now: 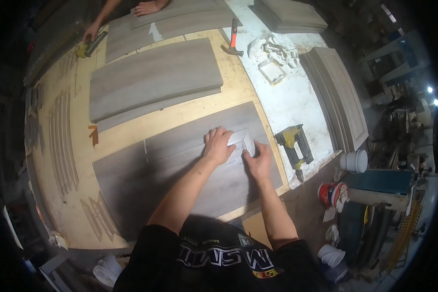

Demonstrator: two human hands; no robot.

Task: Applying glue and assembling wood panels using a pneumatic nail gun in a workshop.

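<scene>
A large grey wood panel (190, 194) lies flat on the table in front of me. Two grey moulding strips (239, 136) meet at an angled corner near its right end. My left hand (219, 146) grips the longer strip just left of this corner, its fingers bent over the far edge. On the corner's right side my right hand (259, 159) pinches the short strip between thumb and fingers. The part of the strips beneath my fingers is hidden. A yellow and black nail gun (295, 146) rests on the white surface to the right of my right hand.
Beyond my panel lie stacked grey panels (153, 80). A hammer (233, 39), crumpled white rags (273, 51) and framed panels (343, 92) are at the right. Thin strips (63, 141) lie left. At the far left another person's hand (91, 33) is at a nail gun (90, 47).
</scene>
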